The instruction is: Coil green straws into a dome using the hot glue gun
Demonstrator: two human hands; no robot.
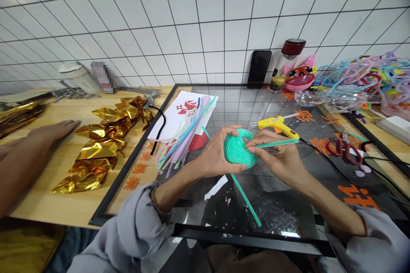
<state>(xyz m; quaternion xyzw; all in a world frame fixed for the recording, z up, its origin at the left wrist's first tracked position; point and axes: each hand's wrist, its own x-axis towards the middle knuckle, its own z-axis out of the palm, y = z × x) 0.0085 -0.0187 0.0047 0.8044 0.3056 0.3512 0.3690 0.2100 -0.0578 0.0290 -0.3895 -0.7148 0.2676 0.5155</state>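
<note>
Nearest, a white paper scrap (216, 187) lies on the dark, glass-topped counter (224, 111), below the round, ridged, mint-green coil (238, 153). A straight green strip (246, 200) also slants out below the coil; whether it joins on is hidden.

The coil itself is held up over the counter, between both hands. The left hand (213, 152) cups its left side, fingers curled round top and bottom. The right hand (277, 153) pinches a thin, fuzzy mint-green stem (278, 142) at the coil's right edge, its free end pointing away from the coil.

To do this neatly, I'd keep the left grip light so the ridges aren't crushed, pinch close to the join, and lay the stem snugly along the last ridge with even tension.

Beyond the coil, to its right, lies a yellow glue gun (277, 124); its nozzle, possibly hot, deserves clearance.
</note>
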